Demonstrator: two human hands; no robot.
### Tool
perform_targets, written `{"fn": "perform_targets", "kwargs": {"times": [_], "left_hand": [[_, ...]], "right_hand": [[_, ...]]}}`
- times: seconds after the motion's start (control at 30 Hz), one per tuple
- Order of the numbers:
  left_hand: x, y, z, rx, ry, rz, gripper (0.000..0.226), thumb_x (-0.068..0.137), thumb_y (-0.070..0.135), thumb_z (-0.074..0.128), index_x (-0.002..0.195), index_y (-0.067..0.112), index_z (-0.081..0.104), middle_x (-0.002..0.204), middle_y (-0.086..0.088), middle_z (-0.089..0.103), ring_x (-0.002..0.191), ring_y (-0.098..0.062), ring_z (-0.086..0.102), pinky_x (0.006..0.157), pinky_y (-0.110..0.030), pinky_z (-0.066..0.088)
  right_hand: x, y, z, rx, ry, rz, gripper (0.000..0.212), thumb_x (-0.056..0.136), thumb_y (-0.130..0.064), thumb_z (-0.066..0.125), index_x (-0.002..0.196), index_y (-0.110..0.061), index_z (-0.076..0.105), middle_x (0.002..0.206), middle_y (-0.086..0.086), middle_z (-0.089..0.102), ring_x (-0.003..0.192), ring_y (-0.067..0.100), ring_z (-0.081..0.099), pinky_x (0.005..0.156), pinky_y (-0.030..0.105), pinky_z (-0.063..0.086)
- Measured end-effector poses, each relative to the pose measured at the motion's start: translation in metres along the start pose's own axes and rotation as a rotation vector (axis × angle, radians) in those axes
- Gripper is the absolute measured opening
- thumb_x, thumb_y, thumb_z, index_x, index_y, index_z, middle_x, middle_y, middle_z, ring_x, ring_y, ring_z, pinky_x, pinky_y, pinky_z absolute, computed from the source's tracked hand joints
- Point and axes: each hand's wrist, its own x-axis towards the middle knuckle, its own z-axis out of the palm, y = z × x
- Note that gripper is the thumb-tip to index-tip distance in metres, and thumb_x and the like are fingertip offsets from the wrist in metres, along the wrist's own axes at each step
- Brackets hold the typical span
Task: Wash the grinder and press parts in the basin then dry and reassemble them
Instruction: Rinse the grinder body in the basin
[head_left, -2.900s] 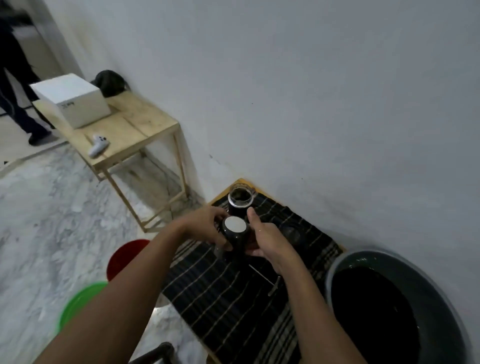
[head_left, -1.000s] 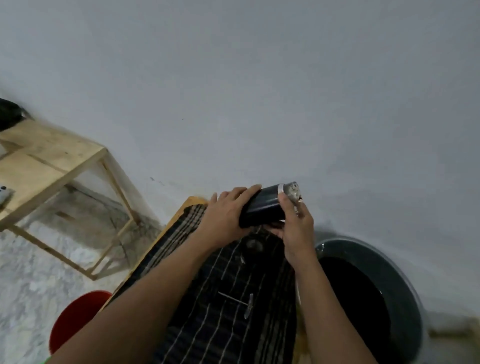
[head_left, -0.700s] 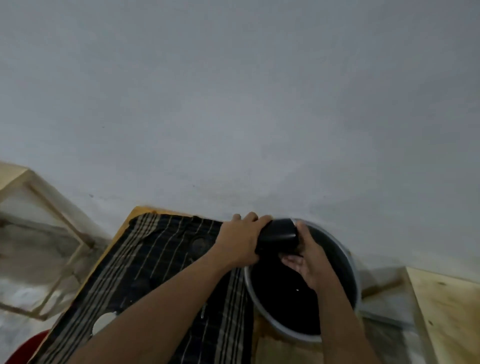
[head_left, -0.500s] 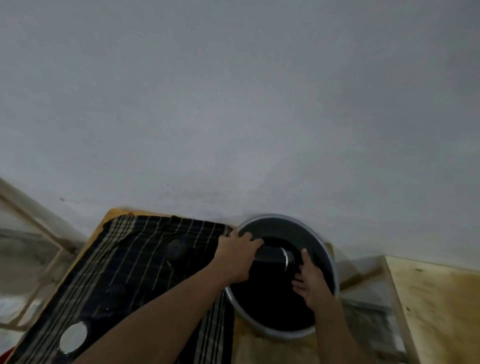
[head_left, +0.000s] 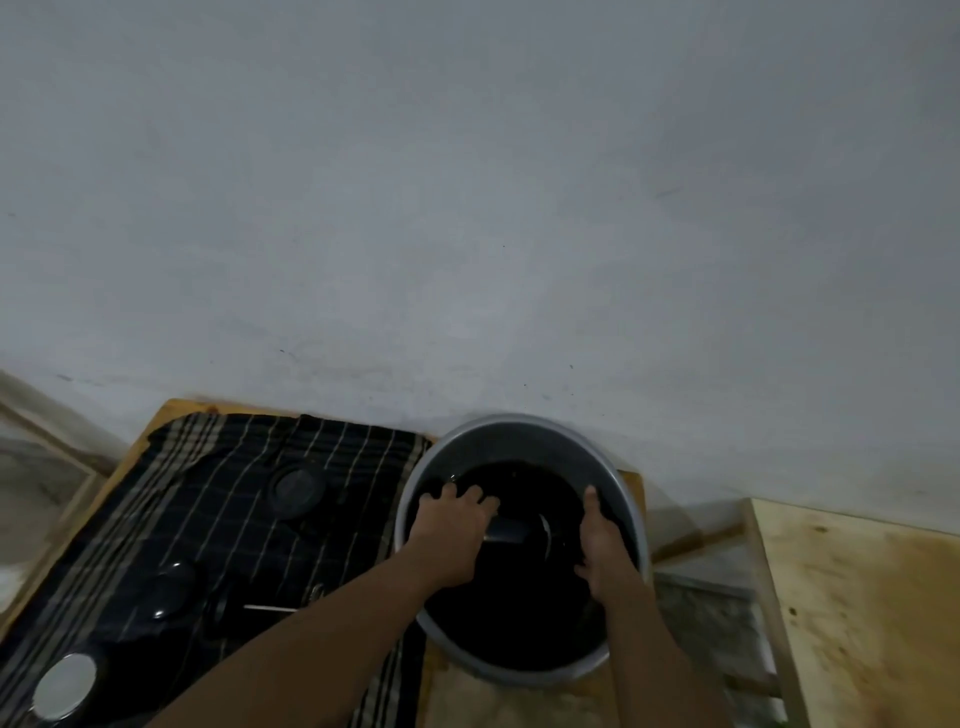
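- One grinder body, a dark cylinder, lies on its side low inside the basin, at or just under the surface of the dark water. I cannot tell how much of it is wet.
- Its long axis runs left to right across the basin. The bright metal-rimmed end points toward the right hand, and the other end is buried in the left hand.
- The left hand is wrapped round that near end, fingers curled over the top, so it alone carries the piece.
- The right hand sits apart from the grinder body, a gap of dark water between them, close to the basin's right wall. Its thumb is up and its fingers dip out of sight, so I cannot tell whether they are straight or curled. It holds nothing that shows.
- For a rub or a turn, the right hand would likely have to come leftward along that axis onto the metal end, while the left hand keeps the cylinder level.
- Just left of the basin, a dark striped cloth covers the wooden desk.
- Several parts lie on the cloth, well apart from both hands: a dark round lid, a thin rod and a silver disc.
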Motion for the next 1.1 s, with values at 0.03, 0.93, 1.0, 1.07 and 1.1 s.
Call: {"fn": "perform_targets", "kwargs": {"times": [0.03, 0.93, 1.0, 1.07, 1.1], "left_hand": [[0.002, -0.001, 0.002, -0.018, 0.000, -0.002, 0.091, 0.082, 0.029, 0.080, 0.157, 0.024, 0.028, 0.150, -0.007, 0.039, 0.136, -0.038, 0.042, 0.106, -0.055, 0.046], [0.018, -0.028, 0.007, -0.896, -0.085, 0.022, 0.102, 0.056, 0.020, 0.096, 0.144, 0.022, 0.046, 0.134, -0.002, 0.058, 0.120, -0.020, 0.059, 0.099, -0.033, 0.054], [0.014, -0.032, -0.002, -1.050, -0.209, 0.073, 0.100, 0.048, 0.023, 0.095, 0.139, 0.023, 0.054, 0.127, 0.000, 0.066, 0.115, -0.021, 0.065, 0.096, -0.036, 0.058], [0.009, -0.036, -0.006, -1.236, -0.380, 0.149, 0.081, 0.056, 0.011, 0.092, 0.131, 0.020, 0.063, 0.124, -0.006, 0.073, 0.118, -0.028, 0.068, 0.101, -0.048, 0.057], [0.006, -0.038, -0.008, -1.316, -0.479, 0.193, 0.068, 0.066, 0.001, 0.087, 0.128, 0.018, 0.066, 0.123, -0.009, 0.073, 0.120, -0.032, 0.067, 0.104, -0.051, 0.054]], "right_hand": [[0.002, 0.000, 0.001, 0.004, -0.027, 0.002, 0.080, 0.096, -0.073, 0.038, 0.153, -0.016, 0.040, 0.151, 0.014, 0.048, 0.133, 0.038, 0.048, 0.110, 0.052, 0.043], [-0.048, -0.058, -0.005, -0.769, -0.069, -0.698, 0.024, 0.093, -0.019, 0.068, 0.073, -0.007, 0.075, 0.090, -0.020, 0.060, 0.085, 0.002, 0.056, 0.083, 0.025, 0.043], [-0.065, -0.072, -0.007, -0.759, -0.169, -0.747, 0.015, 0.088, -0.019, 0.075, 0.073, -0.015, 0.077, 0.109, -0.023, 0.061, 0.099, -0.005, 0.056, 0.091, 0.019, 0.039], [-0.074, -0.079, -0.010, -0.749, -0.280, -0.765, 0.014, 0.077, -0.027, 0.081, 0.070, -0.023, 0.069, 0.099, -0.012, 0.072, 0.092, -0.002, 0.065, 0.086, 0.025, 0.046], [-0.076, -0.081, -0.011, -0.751, -0.286, -0.758, 0.024, 0.069, -0.038, 0.084, 0.077, -0.026, 0.065, 0.095, -0.007, 0.074, 0.087, 0.003, 0.068, 0.081, 0.030, 0.051]]}}
